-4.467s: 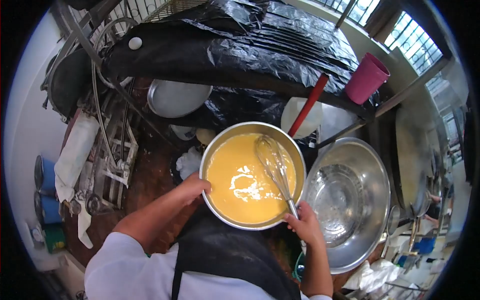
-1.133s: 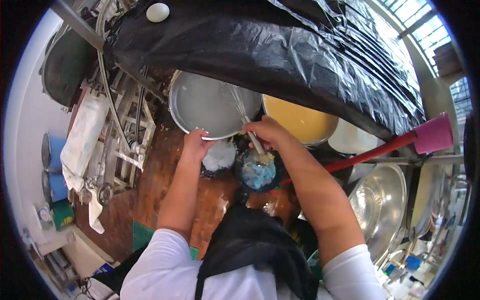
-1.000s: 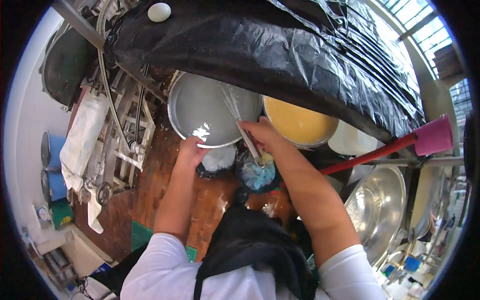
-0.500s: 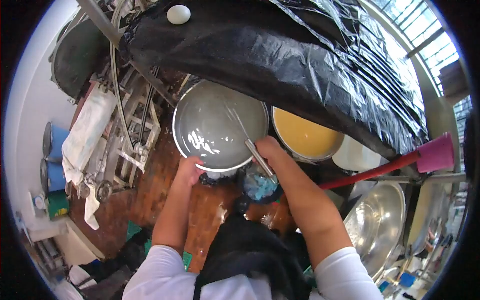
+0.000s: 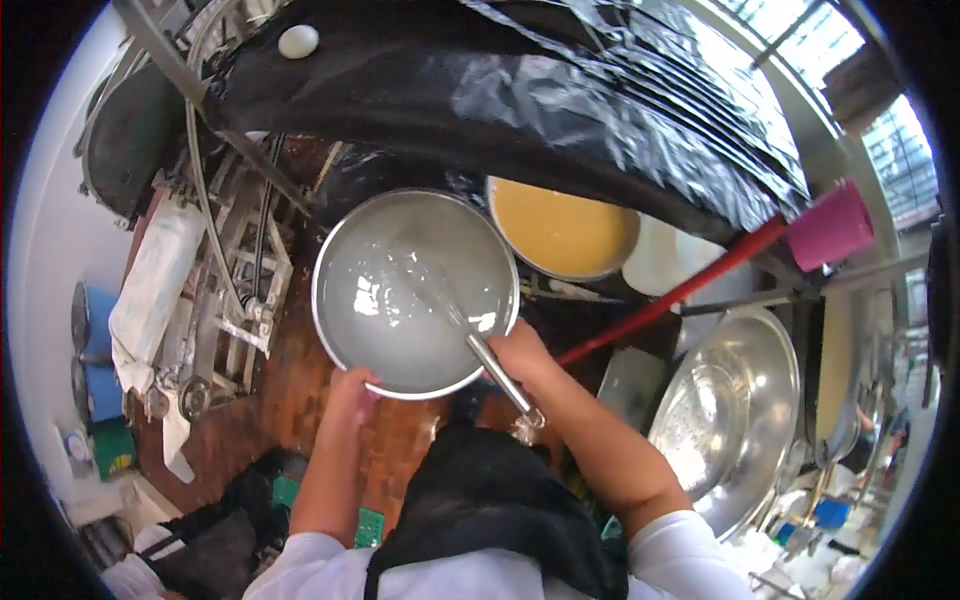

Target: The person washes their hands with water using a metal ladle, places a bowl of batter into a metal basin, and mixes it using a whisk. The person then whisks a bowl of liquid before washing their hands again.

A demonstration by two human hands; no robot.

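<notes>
A wide metal bowl of cloudy grey-white liquid hangs in front of my body, off the shelf. At its lower left rim my left hand is closed, gripping the edge. My right hand is closed at the lower right rim, with the whisk handle beside it; the whisk dips its wires into the liquid. Behind and to the right, a second bowl of yellow liquid rests partly under the black plastic cover.
A white egg lies on the black plastic cover. At the right are a pink container, a red bar and a large metal basin. A metal frame with white cloth stands left.
The bowl of cloudy liquid has come out from under the black cover toward my body, held by both hands. Earlier, my hands held the yellow-liquid bowl, which now sits on the shelf.
</notes>
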